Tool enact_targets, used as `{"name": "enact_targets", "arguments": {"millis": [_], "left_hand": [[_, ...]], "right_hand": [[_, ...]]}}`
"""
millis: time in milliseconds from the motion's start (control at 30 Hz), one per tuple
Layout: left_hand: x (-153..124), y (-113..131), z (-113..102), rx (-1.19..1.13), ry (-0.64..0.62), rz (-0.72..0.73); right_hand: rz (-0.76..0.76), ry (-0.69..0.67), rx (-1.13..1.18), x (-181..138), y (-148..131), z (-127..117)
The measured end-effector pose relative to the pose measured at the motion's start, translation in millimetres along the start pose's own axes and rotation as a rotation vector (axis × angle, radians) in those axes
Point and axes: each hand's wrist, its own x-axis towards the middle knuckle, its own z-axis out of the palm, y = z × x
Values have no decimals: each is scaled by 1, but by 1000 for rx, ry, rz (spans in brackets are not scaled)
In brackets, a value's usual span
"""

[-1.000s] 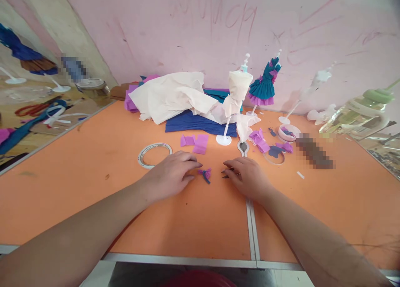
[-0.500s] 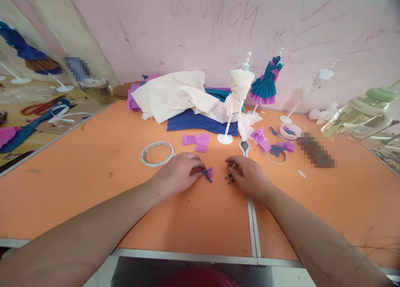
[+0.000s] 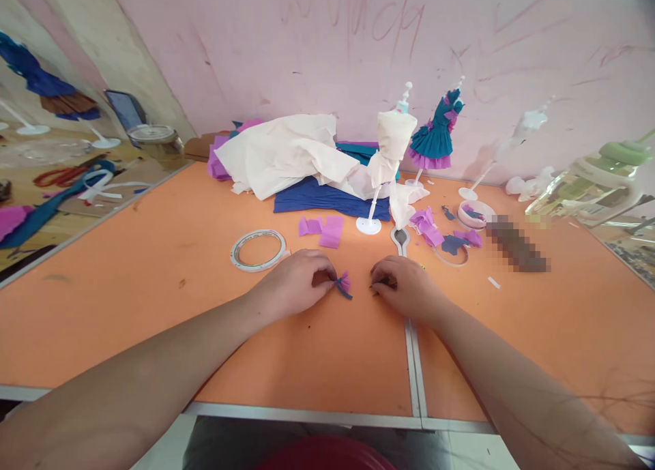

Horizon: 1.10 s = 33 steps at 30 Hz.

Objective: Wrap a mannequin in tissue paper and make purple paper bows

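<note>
Head view: we look down on an orange table [image 3: 153,286] whose matte top is split by a thin metal seam [image 3: 412,361] running from near to far. The left hand [image 3: 294,286] is closed in a pinch, thumb and forefinger gripping the paper bow [image 3: 344,284]. This is a small gathered piece of purple crepe crossed by a dark blue strip, and it lies near the middle of the table between the two hands. We judge that the grip at the waist holds the crinkled folds bunched. The right hand [image 3: 404,289] sits just right of the bow, apart from it, with its fingers curled down over a slim dark tip [image 3: 375,287]. We cannot tell whether it grasps that item or only covers it. Just beyond the left hand lies a flat white tape ring [image 3: 257,250], and farther on there are loose purple crepe scraps [image 3: 327,230]. A bare white dress form [image 3: 391,142] stands upright on a round foot, with a second form in a teal and purple ruffled dress [image 3: 434,139] to its right. Soft, crumpled cream paper [image 3: 286,153] is heaped over a blue sheet [image 3: 317,198] against the far pink wall. At the far right stands a clear bottle [image 3: 588,183] with a green cap.
</note>
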Motion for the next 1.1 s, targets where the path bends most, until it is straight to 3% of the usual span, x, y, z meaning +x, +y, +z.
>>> {"name": "enact_targets", "arguments": {"millis": [133,233,367,500,567,667,833,967,1100], "left_hand": [[0,4,-5,-263,-86,-166],[0,4,-9,-552,-173,-290],[-4,9,-15,-1018,-209,-486],[-9,21,-21,-1364,-425,-586],[-11,25,-21,-1387,-515,-614],[-13,27,-19,-1323,-555,-653],[-16,31,-17,-1266,-577,-577],[-17,40,-18,-1167,-562,-571],[-17,47,-18,-977,-552,-515]], "right_hand": [[148,56,206,-1,5,-1],[161,116,307,-2,6,-4],[-35,320,226,-6,-8,-10],[-316,294,183,-15,-31,-14],[-455,251,168,-20,-38,-14],[-620,256,62,-25,-46,-10],[-715,333,-212,-27,-54,0],[-677,328,-232,-26,-57,4],[-489,248,-39,-26,-61,3]]}}
